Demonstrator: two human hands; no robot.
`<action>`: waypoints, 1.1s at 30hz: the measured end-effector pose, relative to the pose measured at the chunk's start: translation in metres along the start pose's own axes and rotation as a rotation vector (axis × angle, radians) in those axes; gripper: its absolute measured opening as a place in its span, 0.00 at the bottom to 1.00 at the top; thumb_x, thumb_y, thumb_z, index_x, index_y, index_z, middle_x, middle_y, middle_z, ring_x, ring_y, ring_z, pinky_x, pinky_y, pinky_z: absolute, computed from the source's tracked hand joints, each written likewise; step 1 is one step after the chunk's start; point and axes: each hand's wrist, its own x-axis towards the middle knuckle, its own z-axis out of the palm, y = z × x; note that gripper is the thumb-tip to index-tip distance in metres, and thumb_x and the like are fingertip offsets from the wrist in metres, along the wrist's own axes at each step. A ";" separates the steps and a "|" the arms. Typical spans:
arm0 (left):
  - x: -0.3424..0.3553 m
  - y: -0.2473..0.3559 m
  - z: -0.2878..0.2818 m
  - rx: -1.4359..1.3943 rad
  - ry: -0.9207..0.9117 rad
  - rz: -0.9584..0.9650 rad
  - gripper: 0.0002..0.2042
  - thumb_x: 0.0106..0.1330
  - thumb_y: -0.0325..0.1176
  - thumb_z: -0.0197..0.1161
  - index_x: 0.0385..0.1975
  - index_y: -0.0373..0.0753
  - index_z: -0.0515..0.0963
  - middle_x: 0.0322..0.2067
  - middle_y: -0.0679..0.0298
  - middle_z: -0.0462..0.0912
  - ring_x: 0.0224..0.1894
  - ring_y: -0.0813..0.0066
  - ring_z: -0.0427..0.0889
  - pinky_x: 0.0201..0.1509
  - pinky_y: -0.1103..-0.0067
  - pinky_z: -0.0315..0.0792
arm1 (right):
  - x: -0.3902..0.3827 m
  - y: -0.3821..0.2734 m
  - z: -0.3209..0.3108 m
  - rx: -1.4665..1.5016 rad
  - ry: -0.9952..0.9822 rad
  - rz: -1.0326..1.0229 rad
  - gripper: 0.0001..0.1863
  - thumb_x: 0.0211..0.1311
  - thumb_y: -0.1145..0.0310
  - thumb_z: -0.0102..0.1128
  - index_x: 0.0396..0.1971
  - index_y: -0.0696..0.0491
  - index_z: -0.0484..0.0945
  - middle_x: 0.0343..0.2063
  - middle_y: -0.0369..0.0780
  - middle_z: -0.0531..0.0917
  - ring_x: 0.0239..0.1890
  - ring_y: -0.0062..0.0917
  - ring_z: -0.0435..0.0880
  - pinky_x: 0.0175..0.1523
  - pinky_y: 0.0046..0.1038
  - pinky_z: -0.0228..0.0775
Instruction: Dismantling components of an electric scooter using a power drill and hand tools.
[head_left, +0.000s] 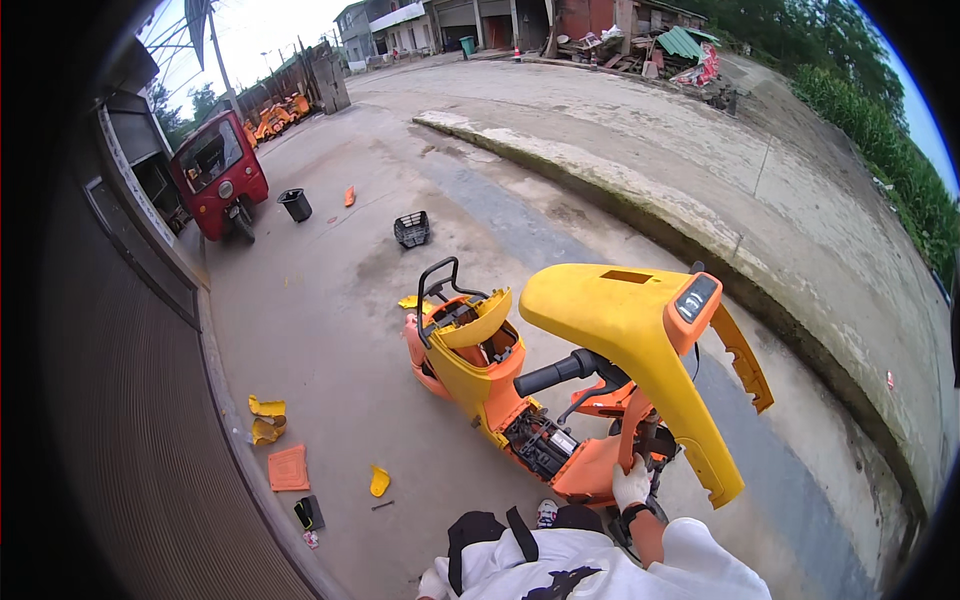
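Observation:
An orange and yellow electric scooter (480, 385) stands partly stripped before me, its floorboard compartment (543, 443) uncovered and showing black parts and wiring. Over its front end sits a large yellow cowl (610, 310) with a headlight (697, 297); a black handlebar grip (555, 372) pokes out beneath. My right hand (631, 484), in a white glove, is closed at the lower end of an upright orange front panel (632, 425), below the cowl. The glove hides part of what the fingers hold. Of my left side only a white sleeve shows at the lower edge; that hand is out of sight.
Yellow broken pieces (267, 420), an orange panel (289, 468), a small yellow cover (380, 481) and a thin tool (383, 505) lie at left. Farther off are a black basket (411, 230), a bucket (295, 205) and a red three-wheeler (220, 175). A concrete kerb (690, 235) runs along the right.

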 end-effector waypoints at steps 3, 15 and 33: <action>0.033 0.018 -0.054 0.086 -0.012 0.058 0.31 0.52 0.54 0.71 0.49 0.35 0.83 0.45 0.42 0.85 0.52 0.50 0.85 0.57 0.66 0.77 | -0.026 0.005 -0.004 -0.019 0.128 -0.002 0.32 0.60 0.59 0.63 0.62 0.57 0.72 0.51 0.55 0.83 0.53 0.49 0.82 0.59 0.42 0.73; 0.298 0.052 -0.213 0.089 -0.485 0.119 0.13 0.65 0.40 0.61 0.38 0.35 0.79 0.30 0.56 0.81 0.31 0.66 0.79 0.36 0.72 0.73 | -0.342 0.054 0.037 0.061 0.362 0.967 0.23 0.62 0.53 0.57 0.50 0.52 0.84 0.46 0.51 0.86 0.52 0.47 0.83 0.59 0.44 0.74; 0.396 0.225 -0.094 0.503 -0.889 0.552 0.17 0.69 0.44 0.61 0.43 0.35 0.84 0.38 0.53 0.85 0.41 0.63 0.82 0.48 0.70 0.75 | -0.530 -0.053 0.272 0.367 0.286 1.417 0.29 0.59 0.41 0.56 0.53 0.44 0.84 0.47 0.49 0.87 0.51 0.46 0.85 0.59 0.43 0.74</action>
